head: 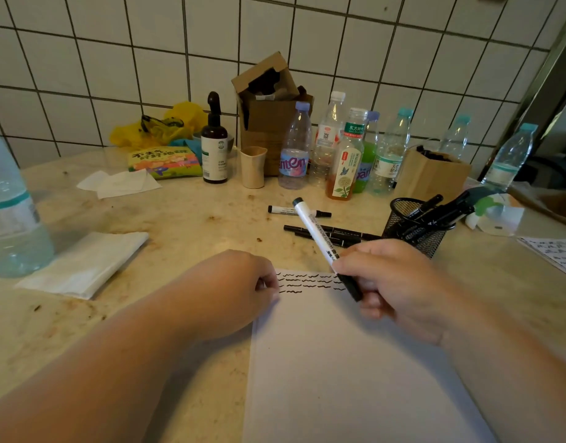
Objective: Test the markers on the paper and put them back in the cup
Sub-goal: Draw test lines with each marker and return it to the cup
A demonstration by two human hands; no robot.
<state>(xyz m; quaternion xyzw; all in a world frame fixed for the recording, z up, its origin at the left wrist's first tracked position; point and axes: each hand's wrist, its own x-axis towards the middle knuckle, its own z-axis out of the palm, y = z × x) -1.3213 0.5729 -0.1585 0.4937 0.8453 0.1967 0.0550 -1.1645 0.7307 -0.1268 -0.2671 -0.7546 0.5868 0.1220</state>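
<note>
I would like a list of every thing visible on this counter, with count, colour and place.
paper: one, white, black squiggles on top, front centre
held marker: one, white with black ends, in right hand
loose markers: about four, one white and the rest black, behind paper
mesh cup: one, black, holding markers, right
bottles: about ten, mostly clear, back row and far left
beige cup: one, back centre
cardboard boxes: two, brown, back
tissues: white, left
left hand: on paper edge
right hand: gripping marker

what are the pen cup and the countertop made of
Pen cup: black metal wire mesh, by its see-through grid wall. Countertop: likely polished stone, marble perhaps, by its beige mottled veining and soft sheen; laminate is possible.
</note>
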